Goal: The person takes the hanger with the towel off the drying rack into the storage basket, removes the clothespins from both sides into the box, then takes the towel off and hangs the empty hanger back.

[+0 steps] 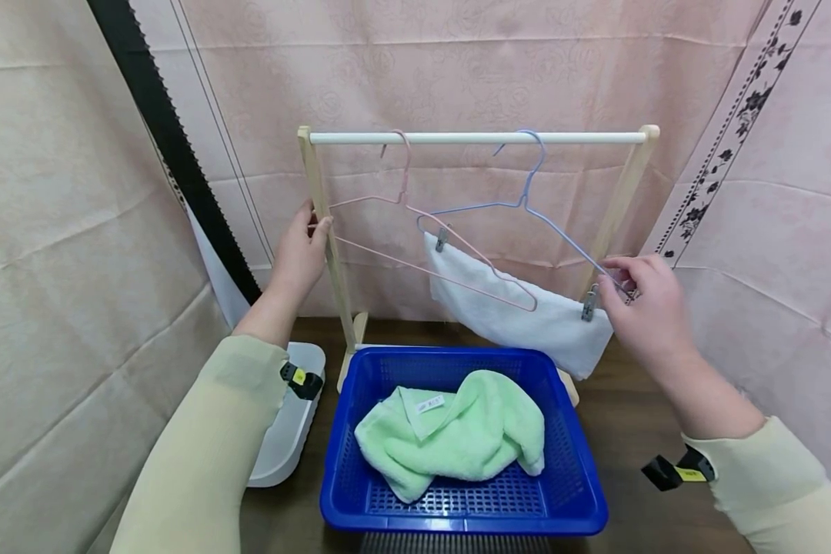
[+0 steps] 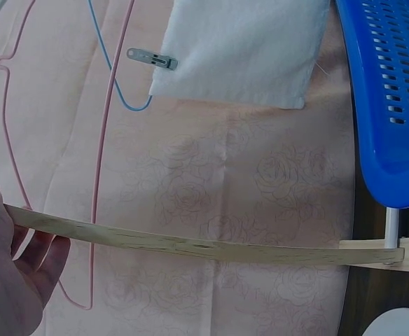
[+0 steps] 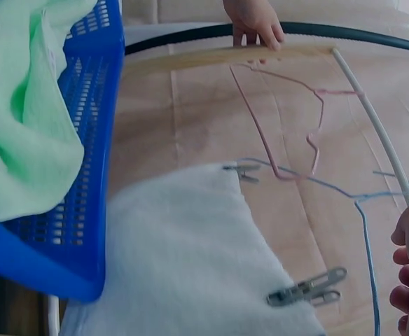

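Note:
My left hand (image 1: 305, 250) holds the left wooden post (image 1: 332, 285) of a small clothes rack. At the right, my right hand (image 1: 654, 308) pinches the lower right end of a blue hanger (image 1: 526, 201), whose hook is over the white rail (image 1: 471, 138). Two metal clips, a left clip (image 1: 442, 238) and a right clip (image 1: 590, 302), grip a white towel (image 1: 512, 308) below the blue hanger; it slants down to the right. A bare pink hanger (image 1: 405, 196) hangs on the rail, its left end by my left hand. The blue hanger's bottom bar is mostly hidden.
In front of the rack, a blue basket (image 1: 578, 477) holds a crumpled green towel (image 1: 457, 438). Left of it, partly behind my left sleeve, is a white plastic container (image 1: 284, 446) on the dark wooden table (image 1: 637, 415). Pink patterned curtains (image 1: 471, 69) surround the area.

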`<state>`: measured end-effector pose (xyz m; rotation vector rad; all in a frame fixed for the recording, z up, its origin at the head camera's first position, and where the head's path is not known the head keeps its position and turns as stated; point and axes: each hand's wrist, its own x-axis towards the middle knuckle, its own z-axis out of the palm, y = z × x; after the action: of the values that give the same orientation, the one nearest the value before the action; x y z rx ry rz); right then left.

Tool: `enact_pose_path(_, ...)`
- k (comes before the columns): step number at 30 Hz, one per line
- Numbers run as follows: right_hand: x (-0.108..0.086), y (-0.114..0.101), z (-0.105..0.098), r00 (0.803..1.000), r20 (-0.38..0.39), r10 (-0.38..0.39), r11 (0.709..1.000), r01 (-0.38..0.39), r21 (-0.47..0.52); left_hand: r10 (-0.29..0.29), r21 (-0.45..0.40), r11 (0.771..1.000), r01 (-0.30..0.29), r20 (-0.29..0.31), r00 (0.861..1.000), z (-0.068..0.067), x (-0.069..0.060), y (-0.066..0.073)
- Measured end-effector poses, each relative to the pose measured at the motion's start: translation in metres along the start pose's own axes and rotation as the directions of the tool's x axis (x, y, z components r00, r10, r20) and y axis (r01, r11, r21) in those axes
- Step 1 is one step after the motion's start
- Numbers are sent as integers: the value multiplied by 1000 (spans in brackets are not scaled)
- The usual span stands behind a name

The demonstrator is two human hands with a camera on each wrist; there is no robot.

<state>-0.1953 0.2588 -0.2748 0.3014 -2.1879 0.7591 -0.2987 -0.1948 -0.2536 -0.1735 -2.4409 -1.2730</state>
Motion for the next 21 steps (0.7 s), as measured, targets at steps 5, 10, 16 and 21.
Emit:
enact_pose_path(5, 0, 12, -7, 999, 37, 39, 997, -37, -65, -21, -7, 1000, 21, 5, 1000, 1, -1, 0)
enact_pose_path(10, 0, 19, -13, 981, 162, 111, 987, -89, -137, -29, 0, 1000, 29, 11, 1000, 1, -1, 0)
enact_pose_path(16, 0, 23, -14, 936, 306, 175, 978, -129, -167, -23, -5, 1000, 23, 15, 1000, 0, 0, 1)
enact_pose_path(21, 1, 24, -12, 928, 323, 186, 977, -139, -162, -8, 0, 1000, 8, 9, 1000, -1, 0, 1)
